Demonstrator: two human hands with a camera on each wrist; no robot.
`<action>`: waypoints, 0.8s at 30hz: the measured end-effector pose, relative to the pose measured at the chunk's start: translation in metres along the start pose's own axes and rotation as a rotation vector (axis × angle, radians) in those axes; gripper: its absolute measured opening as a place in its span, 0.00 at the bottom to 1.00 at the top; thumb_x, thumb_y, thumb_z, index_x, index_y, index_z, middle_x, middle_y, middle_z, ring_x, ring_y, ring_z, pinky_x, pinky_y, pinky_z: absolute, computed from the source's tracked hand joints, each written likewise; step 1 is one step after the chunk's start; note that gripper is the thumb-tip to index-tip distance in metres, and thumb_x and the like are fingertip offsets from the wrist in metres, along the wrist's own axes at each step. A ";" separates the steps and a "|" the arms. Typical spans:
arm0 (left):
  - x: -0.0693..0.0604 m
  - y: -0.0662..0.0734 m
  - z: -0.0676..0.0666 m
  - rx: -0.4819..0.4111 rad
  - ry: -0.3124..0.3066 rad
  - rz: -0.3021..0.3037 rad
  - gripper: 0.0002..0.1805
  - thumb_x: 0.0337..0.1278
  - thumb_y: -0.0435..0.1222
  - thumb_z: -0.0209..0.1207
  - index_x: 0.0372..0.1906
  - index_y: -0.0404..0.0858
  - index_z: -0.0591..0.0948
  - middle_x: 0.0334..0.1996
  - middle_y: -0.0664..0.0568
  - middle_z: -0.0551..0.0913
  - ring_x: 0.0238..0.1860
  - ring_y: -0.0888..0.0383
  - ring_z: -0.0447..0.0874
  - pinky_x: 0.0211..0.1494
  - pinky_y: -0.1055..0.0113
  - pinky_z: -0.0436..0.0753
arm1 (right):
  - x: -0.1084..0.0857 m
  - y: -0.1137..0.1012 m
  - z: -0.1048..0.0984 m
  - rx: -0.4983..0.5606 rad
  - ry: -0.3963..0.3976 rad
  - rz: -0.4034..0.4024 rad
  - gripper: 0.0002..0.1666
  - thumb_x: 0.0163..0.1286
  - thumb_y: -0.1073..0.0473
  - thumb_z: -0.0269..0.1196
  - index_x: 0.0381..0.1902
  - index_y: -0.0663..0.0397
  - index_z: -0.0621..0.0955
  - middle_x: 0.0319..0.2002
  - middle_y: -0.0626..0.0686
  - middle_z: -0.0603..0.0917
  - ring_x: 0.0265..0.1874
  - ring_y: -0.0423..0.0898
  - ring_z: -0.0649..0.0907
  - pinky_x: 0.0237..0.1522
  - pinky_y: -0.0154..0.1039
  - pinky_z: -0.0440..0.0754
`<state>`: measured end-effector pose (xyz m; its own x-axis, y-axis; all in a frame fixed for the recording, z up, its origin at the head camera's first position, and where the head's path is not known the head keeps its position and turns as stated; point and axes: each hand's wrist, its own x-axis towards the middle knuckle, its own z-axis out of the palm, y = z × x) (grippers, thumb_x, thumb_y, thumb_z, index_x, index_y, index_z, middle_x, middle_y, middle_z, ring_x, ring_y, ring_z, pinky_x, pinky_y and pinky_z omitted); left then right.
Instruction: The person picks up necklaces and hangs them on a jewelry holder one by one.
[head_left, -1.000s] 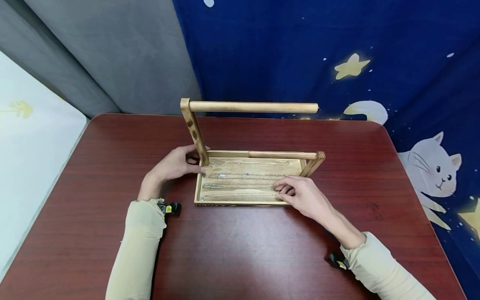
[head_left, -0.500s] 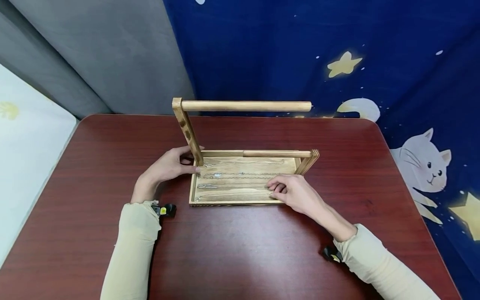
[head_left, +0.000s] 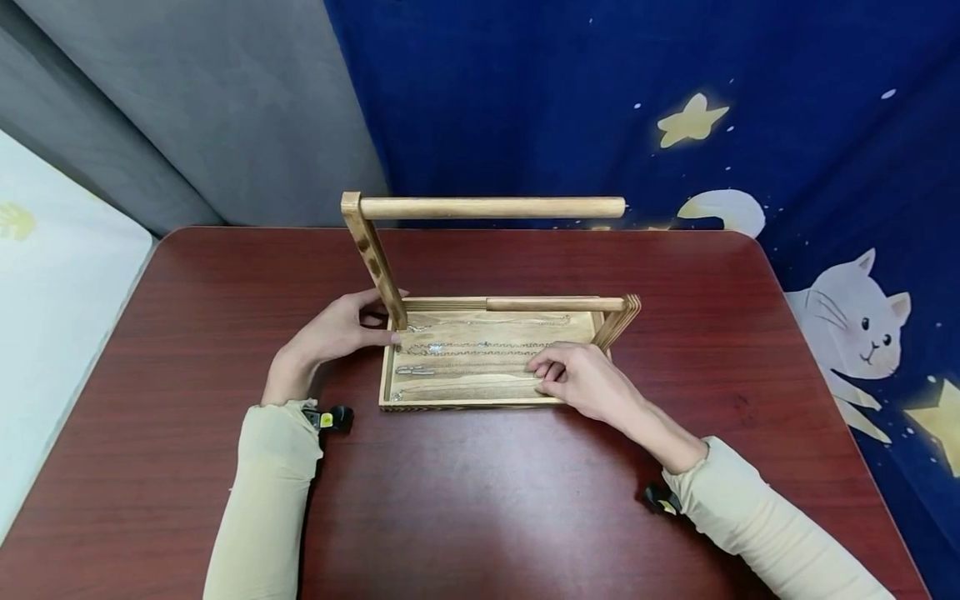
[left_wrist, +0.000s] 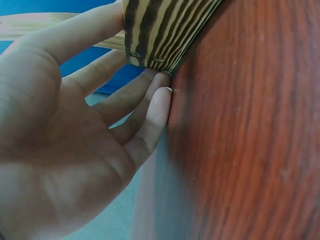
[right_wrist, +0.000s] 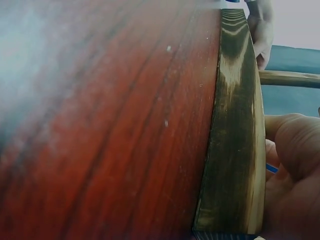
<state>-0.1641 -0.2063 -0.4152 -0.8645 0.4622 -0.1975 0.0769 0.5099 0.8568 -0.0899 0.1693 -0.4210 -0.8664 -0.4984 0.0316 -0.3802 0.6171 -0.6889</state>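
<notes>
In the head view a pale wooden tray (head_left: 457,406) with a raised frame lies on the table. Several fine necklaces stretch lengthwise across it. One has a clear bluish pendant (head_left: 435,349); another carries a silver bar pendant (head_left: 416,370). My left hand (head_left: 333,329) grips the tray's left end, thumb over the rim and fingers on the outside. Inside the tray, at the right, my right hand (head_left: 588,382) has its fingers curled and pinches at the end of the front necklace (head_left: 468,390); the fingertips hide the exact hold.
An upper wooden bar (head_left: 491,207) rises on a post (head_left: 375,258) at the tray's left. A lower bar (head_left: 555,304) runs along the back to a slanted right support (head_left: 618,321). Around them spreads the reddish-brown table (head_left: 465,500), with a blue curtain (head_left: 510,100) behind.
My right hand has edged slightly left within the tray, fingers still curled at the necklaces. The left hand keeps its grip on the tray. The head view has shifted a little.
</notes>
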 end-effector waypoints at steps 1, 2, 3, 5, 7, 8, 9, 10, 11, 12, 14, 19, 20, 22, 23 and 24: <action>0.000 0.000 0.000 -0.001 0.001 0.002 0.34 0.56 0.35 0.71 0.69 0.43 0.73 0.51 0.45 0.83 0.54 0.50 0.81 0.51 0.67 0.79 | 0.000 0.000 0.000 -0.003 0.000 0.001 0.12 0.57 0.68 0.73 0.40 0.53 0.87 0.32 0.46 0.87 0.30 0.36 0.83 0.34 0.32 0.82; 0.000 0.000 0.000 -0.003 0.000 0.003 0.35 0.55 0.35 0.71 0.69 0.43 0.73 0.51 0.45 0.83 0.54 0.50 0.81 0.52 0.67 0.79 | 0.001 0.000 0.000 -0.007 0.000 0.001 0.12 0.57 0.68 0.74 0.40 0.53 0.87 0.31 0.45 0.86 0.30 0.36 0.83 0.34 0.31 0.81; 0.000 0.000 0.000 -0.002 0.000 0.001 0.35 0.56 0.35 0.71 0.69 0.43 0.73 0.52 0.45 0.83 0.54 0.50 0.81 0.51 0.68 0.79 | 0.001 0.000 0.000 -0.012 0.001 0.000 0.12 0.57 0.67 0.74 0.39 0.53 0.88 0.30 0.45 0.86 0.30 0.36 0.83 0.34 0.31 0.81; 0.000 -0.001 0.000 -0.005 -0.002 -0.007 0.35 0.56 0.35 0.71 0.69 0.42 0.73 0.52 0.44 0.83 0.55 0.50 0.81 0.51 0.69 0.78 | 0.002 0.000 0.001 -0.023 0.004 -0.004 0.12 0.56 0.67 0.75 0.39 0.52 0.88 0.29 0.43 0.85 0.29 0.35 0.83 0.35 0.32 0.81; 0.000 -0.001 0.000 -0.008 -0.006 -0.011 0.35 0.56 0.35 0.71 0.69 0.41 0.72 0.52 0.44 0.83 0.55 0.49 0.81 0.51 0.70 0.78 | 0.003 0.000 0.001 -0.034 0.008 -0.007 0.12 0.55 0.66 0.75 0.38 0.51 0.88 0.28 0.41 0.84 0.29 0.35 0.82 0.35 0.32 0.81; 0.000 -0.002 0.000 -0.009 -0.007 -0.015 0.35 0.56 0.35 0.71 0.70 0.41 0.72 0.52 0.44 0.83 0.56 0.49 0.81 0.51 0.71 0.78 | 0.003 0.000 0.002 -0.037 0.009 -0.008 0.12 0.55 0.65 0.76 0.38 0.51 0.88 0.28 0.41 0.84 0.29 0.34 0.82 0.35 0.32 0.81; 0.000 -0.002 0.000 -0.009 -0.009 -0.018 0.35 0.56 0.35 0.70 0.70 0.40 0.72 0.53 0.44 0.83 0.56 0.49 0.80 0.51 0.71 0.78 | 0.004 0.000 0.002 -0.040 0.010 -0.008 0.12 0.55 0.65 0.76 0.37 0.51 0.88 0.28 0.41 0.83 0.29 0.34 0.82 0.35 0.32 0.81; 0.001 -0.003 0.000 -0.010 -0.010 -0.019 0.35 0.57 0.35 0.70 0.70 0.40 0.72 0.53 0.43 0.83 0.56 0.49 0.80 0.51 0.71 0.78 | 0.004 -0.001 0.002 -0.044 0.008 -0.007 0.12 0.55 0.65 0.76 0.37 0.51 0.88 0.27 0.40 0.83 0.29 0.34 0.81 0.35 0.32 0.80; 0.001 -0.003 0.000 -0.009 -0.012 -0.020 0.35 0.57 0.35 0.70 0.70 0.40 0.72 0.53 0.44 0.83 0.56 0.49 0.81 0.51 0.71 0.78 | 0.005 -0.001 0.003 -0.048 0.005 -0.003 0.11 0.55 0.64 0.76 0.37 0.50 0.88 0.27 0.40 0.83 0.29 0.34 0.81 0.34 0.32 0.80; 0.001 -0.003 -0.001 -0.007 -0.013 -0.021 0.35 0.57 0.35 0.70 0.70 0.40 0.72 0.53 0.44 0.83 0.55 0.49 0.81 0.51 0.71 0.78 | 0.005 -0.002 0.003 -0.057 0.001 0.001 0.10 0.55 0.63 0.76 0.36 0.50 0.88 0.27 0.40 0.83 0.28 0.34 0.81 0.34 0.32 0.80; 0.000 -0.003 -0.001 -0.003 -0.013 -0.027 0.34 0.57 0.35 0.70 0.69 0.39 0.72 0.53 0.43 0.83 0.55 0.49 0.81 0.50 0.70 0.78 | 0.006 -0.003 0.003 -0.080 -0.007 0.014 0.09 0.56 0.62 0.76 0.35 0.48 0.88 0.26 0.39 0.82 0.28 0.33 0.80 0.33 0.31 0.79; 0.000 -0.003 0.000 -0.009 -0.007 -0.044 0.30 0.57 0.35 0.70 0.64 0.35 0.75 0.53 0.42 0.82 0.53 0.49 0.83 0.48 0.71 0.79 | 0.009 -0.009 0.002 -0.146 -0.022 0.055 0.08 0.55 0.59 0.76 0.32 0.44 0.88 0.24 0.37 0.81 0.26 0.32 0.79 0.30 0.31 0.77; 0.000 -0.002 0.000 -0.011 -0.007 -0.045 0.30 0.57 0.36 0.70 0.64 0.35 0.76 0.53 0.42 0.83 0.53 0.49 0.83 0.48 0.71 0.79 | 0.010 -0.009 0.002 -0.151 -0.024 0.064 0.08 0.54 0.59 0.77 0.32 0.43 0.88 0.24 0.36 0.81 0.25 0.31 0.78 0.29 0.32 0.77; 0.000 -0.002 0.000 -0.011 -0.006 -0.048 0.29 0.57 0.36 0.70 0.63 0.35 0.76 0.53 0.42 0.83 0.53 0.50 0.83 0.47 0.71 0.79 | 0.011 -0.010 0.003 -0.155 -0.030 0.083 0.08 0.54 0.58 0.77 0.31 0.42 0.88 0.23 0.36 0.80 0.24 0.31 0.78 0.28 0.32 0.76; -0.001 -0.002 0.000 -0.012 -0.006 -0.048 0.29 0.57 0.36 0.70 0.63 0.35 0.76 0.53 0.42 0.83 0.53 0.50 0.83 0.47 0.71 0.79 | 0.012 -0.010 0.003 -0.154 -0.031 0.096 0.08 0.54 0.58 0.77 0.30 0.42 0.88 0.22 0.35 0.80 0.23 0.31 0.77 0.27 0.32 0.76; -0.001 -0.001 0.000 -0.011 -0.006 -0.051 0.29 0.57 0.36 0.70 0.63 0.35 0.76 0.53 0.42 0.83 0.53 0.50 0.83 0.47 0.71 0.79 | 0.012 -0.010 0.004 -0.153 -0.031 0.105 0.07 0.53 0.57 0.77 0.29 0.41 0.88 0.22 0.35 0.80 0.23 0.31 0.77 0.27 0.32 0.75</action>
<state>-0.1638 -0.2076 -0.4161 -0.8643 0.4401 -0.2434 0.0276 0.5248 0.8507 -0.0954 0.1547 -0.4160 -0.8945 -0.4432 -0.0584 -0.3350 0.7510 -0.5690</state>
